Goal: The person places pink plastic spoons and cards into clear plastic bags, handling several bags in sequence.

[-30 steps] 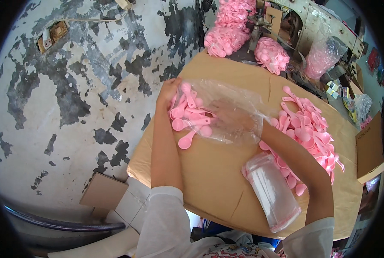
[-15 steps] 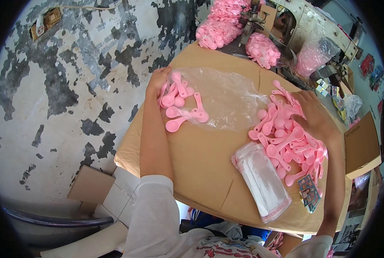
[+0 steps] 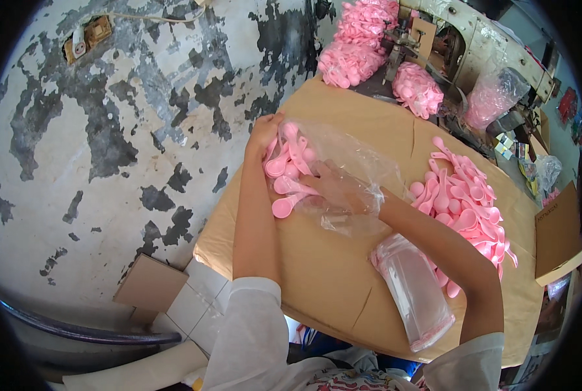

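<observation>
Currently, both hands are at a clear plastic bag lying on the left, far part of the brown-covered counter. Pink spoons sit bunched in the bag's left end. The left hand is bent round that end, just beside the spoons; its fingers are partly hidden, so whether they grasp the plastic I cannot tell. The right hand reaches into the bag from the right, the plastic around its wrist, with its fingers stretched toward the spoons. Seen through the film, they may be grasping one or may be released; I cannot tell.

To the right, beyond the right forearm, lies a loose pile of pink spoons. Nearer, partly under that forearm, is a stack of clear sleeves. Filled pink bags stand at the far side, beside a worn pale machine. An open cardboard box is at the far right.
</observation>
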`<state>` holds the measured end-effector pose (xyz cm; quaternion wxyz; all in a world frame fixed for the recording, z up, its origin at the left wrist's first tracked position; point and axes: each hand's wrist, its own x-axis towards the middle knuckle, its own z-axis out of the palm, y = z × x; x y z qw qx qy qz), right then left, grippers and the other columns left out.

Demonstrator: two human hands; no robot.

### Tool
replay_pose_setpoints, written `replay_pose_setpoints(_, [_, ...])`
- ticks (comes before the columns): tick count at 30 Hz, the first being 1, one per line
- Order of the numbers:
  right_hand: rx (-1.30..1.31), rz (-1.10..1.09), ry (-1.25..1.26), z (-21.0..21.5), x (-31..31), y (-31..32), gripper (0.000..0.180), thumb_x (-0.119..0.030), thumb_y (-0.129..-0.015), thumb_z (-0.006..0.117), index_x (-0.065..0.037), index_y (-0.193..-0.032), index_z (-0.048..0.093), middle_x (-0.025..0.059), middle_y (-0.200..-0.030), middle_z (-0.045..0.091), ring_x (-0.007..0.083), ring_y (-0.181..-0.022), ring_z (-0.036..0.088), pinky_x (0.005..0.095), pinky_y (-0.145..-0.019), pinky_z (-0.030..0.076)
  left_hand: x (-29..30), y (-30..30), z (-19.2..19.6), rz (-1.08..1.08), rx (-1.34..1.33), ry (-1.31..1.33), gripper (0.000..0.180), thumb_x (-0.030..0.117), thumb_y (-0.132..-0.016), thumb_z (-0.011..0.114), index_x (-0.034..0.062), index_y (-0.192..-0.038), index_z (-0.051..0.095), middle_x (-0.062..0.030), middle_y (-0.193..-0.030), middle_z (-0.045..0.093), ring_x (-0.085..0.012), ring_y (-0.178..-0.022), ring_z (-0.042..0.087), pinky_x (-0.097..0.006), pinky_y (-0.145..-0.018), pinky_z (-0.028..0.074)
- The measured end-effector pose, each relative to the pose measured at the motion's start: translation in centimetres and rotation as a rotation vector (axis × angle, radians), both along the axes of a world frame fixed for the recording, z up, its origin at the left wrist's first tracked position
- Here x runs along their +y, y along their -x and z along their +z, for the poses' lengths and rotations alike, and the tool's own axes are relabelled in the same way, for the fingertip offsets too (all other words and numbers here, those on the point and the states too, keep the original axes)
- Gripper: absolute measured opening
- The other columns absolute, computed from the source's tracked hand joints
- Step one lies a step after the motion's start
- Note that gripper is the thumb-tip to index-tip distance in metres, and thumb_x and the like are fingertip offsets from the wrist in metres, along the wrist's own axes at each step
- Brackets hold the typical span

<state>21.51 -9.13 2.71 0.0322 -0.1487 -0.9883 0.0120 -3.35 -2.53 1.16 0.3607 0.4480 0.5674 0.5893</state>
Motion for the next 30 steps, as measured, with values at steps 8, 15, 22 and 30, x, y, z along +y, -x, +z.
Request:
replay_pose_setpoints(8, [0.186,-0.432,0.276,4.1,-2.2,-12.8,0.044,-0.02,-0.09,0.06,-0.003,-0.13,0.05,0.0201,-0.128,0.056,0.036,-0.118,0.053,0.0408,-0.102,0.042,0.7,0.3,-0.7,-0.04,0.089,0.046,0.036,0.033,-0.094,0.06,-0.0014,-0.1,0.068,-0.0032,-0.084,0.065,-0.0113,-0.07,0.055,-0.027,-0.063,0.045])
replay_pose_setpoints(15, [0.269,-0.507,0.032,15.7,-7.4,-22.1,0.034,-0.013,-0.092,0.059,-0.001,-0.124,0.055,0.0231,-0.109,0.06,0.0403,-0.098,0.059,0.046,-0.092,0.045,1.0,0.9,-1.2,-0.001,0.062,0.027,0.039,0.036,-0.092,0.062,-0.003,-0.095,0.069,-0.0057,-0.08,0.064,-0.0135,-0.07,0.054,-0.029,-0.066,0.045])
replay_pose_setpoints(22, [0.146,-0.623,-0.382,14.4,-6.2,-24.6,0.022,-0.011,-0.091,0.055,0.002,-0.105,0.064,0.0203,-0.111,0.061,0.0354,-0.106,0.057,0.0417,-0.097,0.043,0.3,1.0,-0.5,-0.008,0.036,0.013,0.038,0.034,-0.093,0.061,-0.0025,-0.102,0.066,-0.0044,-0.084,0.064,-0.0119,-0.067,0.054,-0.028,-0.062,0.044])
replay_pose_setpoints(30, [0.278,-0.169,0.018,2.2,4.1,-6.8,0.036,-0.019,-0.087,0.061,-0.01,-0.122,0.06,0.0195,-0.122,0.058,0.0389,-0.109,0.059,0.0468,-0.091,0.047,0.5,-1.1,-0.2,-0.084,0.045,-0.009,0.04,0.036,-0.094,0.06,-0.0029,-0.097,0.067,-0.0022,-0.083,0.061,-0.0122,-0.076,0.052,-0.027,-0.07,0.043])
